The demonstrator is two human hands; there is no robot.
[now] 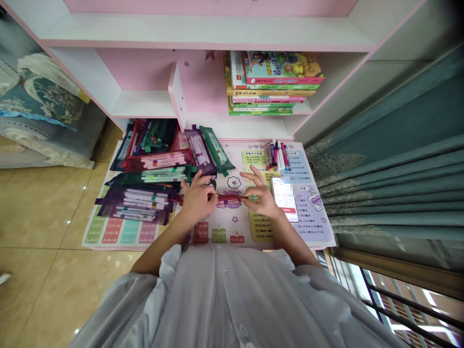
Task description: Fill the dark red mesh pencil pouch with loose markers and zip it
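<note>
Between my hands, above the printed desk mat, a narrow red mesh pouch is stretched out and seen nearly edge-on. My left hand pinches its left end between thumb and forefinger, the other fingers raised. At the opposite end my right hand has a similar pinch, with its remaining fingers spread. What the red pouch contains, if anything, I cannot make out. Left of my left hand lie a purple mesh pouch with markers, a green mesh pouch and another red mesh pouch, overlapping in a pile.
A purple pouch and a green pouch lie at the back of the desk mat. Loose markers are at the back right, above a phone showing a timer. Stacked books fill part of the shelf.
</note>
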